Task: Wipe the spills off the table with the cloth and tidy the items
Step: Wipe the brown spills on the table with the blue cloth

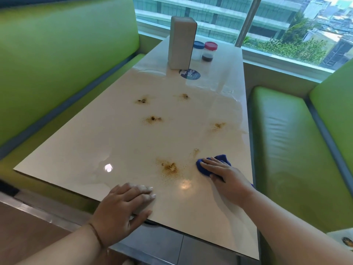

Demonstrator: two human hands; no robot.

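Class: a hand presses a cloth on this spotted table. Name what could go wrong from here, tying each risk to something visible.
1. The cloth under the right hand lies near the table edge; a sweep outward may push powder onto the green seat.
2. The nearest spill is fine and scattered, so it may smear.
3. Reaching the far spill could knock the jars.

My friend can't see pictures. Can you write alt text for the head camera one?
A person's right hand presses a blue cloth onto a white table dotted with brown spills; the left hand rests flat near the edge.
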